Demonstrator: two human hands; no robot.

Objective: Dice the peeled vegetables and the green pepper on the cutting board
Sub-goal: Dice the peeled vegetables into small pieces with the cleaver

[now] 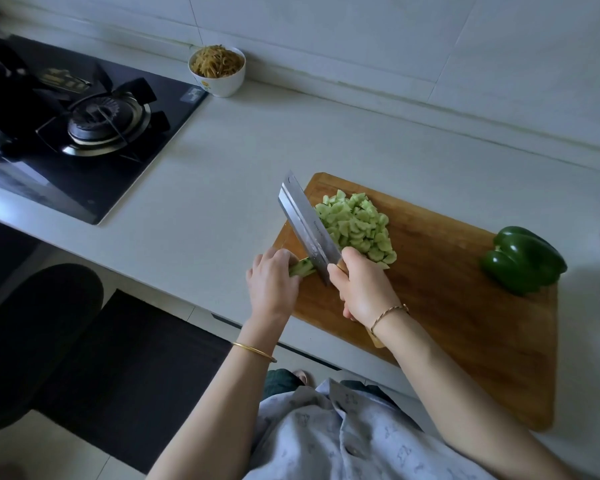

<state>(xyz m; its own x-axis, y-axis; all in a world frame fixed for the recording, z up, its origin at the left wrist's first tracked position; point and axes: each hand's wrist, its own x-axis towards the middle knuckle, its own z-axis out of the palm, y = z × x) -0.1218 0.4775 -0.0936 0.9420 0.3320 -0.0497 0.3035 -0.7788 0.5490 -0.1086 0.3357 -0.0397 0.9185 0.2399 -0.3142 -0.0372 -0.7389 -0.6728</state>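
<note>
Pale printed shirt (343, 441) at the bottom edge, with both bare forearms reaching out from it.

Left hand (272, 282): fingers (278, 258) curled over a short green cucumber stub (302, 269), pinning it at the near left corner of the wooden cutting board (465, 323).

Right hand (364, 289): fingers wrapped tight round the handle of a broad steel cleaver (309, 226). Blade edge sits at the stub's cut end — cannot tell if it is through.

Just right of the blade lies a heap of pale green diced pieces (357, 226). Glossy green bell pepper (523, 259) sits at the board's right edge, well apart, whole.

Judgement: first vegetable nearly finished, a few cuts left on the stub — pepper not yet started. No other peeled vegetables in sight.

White bowl of brown shreds (217, 72) by the wall; black gas hob (84, 126) far left.
</note>
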